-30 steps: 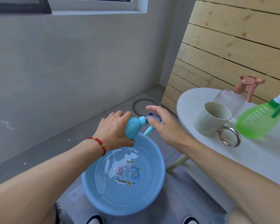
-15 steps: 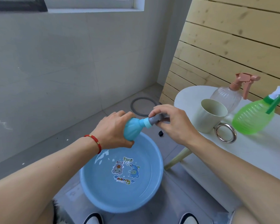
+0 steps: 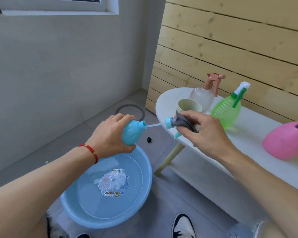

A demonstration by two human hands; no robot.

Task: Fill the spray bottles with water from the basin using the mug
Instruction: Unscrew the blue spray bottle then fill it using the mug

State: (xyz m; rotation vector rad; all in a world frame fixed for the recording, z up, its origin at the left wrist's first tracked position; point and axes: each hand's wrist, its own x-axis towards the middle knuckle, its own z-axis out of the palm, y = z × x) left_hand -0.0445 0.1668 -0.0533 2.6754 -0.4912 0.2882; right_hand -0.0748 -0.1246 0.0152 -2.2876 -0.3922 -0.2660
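Over the basin (image 3: 72, 208): left hand (image 3: 110, 134) grips blue bottle (image 3: 132, 133); right hand (image 3: 205, 133) grips spray head (image 3: 176, 121), now unscrewed, tube sliding out; neck open for filling.

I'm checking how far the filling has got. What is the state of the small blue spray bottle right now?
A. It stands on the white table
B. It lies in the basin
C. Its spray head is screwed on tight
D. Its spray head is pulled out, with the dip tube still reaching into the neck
D: the right hand holds the grey spray head away from the small blue spray bottle gripped by the left hand, with the thin dip tube spanning the gap.
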